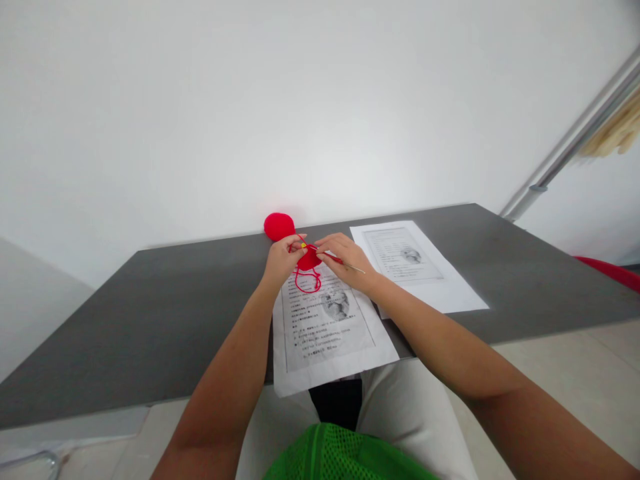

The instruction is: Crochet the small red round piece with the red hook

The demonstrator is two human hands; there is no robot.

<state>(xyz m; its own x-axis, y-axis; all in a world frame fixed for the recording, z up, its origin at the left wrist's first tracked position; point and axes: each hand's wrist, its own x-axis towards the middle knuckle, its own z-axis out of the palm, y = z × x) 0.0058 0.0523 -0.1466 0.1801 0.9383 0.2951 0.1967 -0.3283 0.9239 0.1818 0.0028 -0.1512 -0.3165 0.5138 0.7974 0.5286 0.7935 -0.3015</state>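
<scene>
My left hand (281, 260) pinches a small red crocheted piece (309, 260) that carries a tiny yellow marker. My right hand (346, 260) holds a thin metal crochet hook (353, 267) with a red grip, its tip at the red piece. A loop of red yarn (309, 285) hangs below the piece onto a printed instruction sheet (327, 330). The strand runs back to a red yarn ball (279, 226) at the table's far edge by the wall.
A second printed sheet (415, 267) lies to the right on the dark grey table (150, 313). A white wall stands close behind. A metal pole (565, 150) slants at the right, and something red (613, 272) sits past the table's right end.
</scene>
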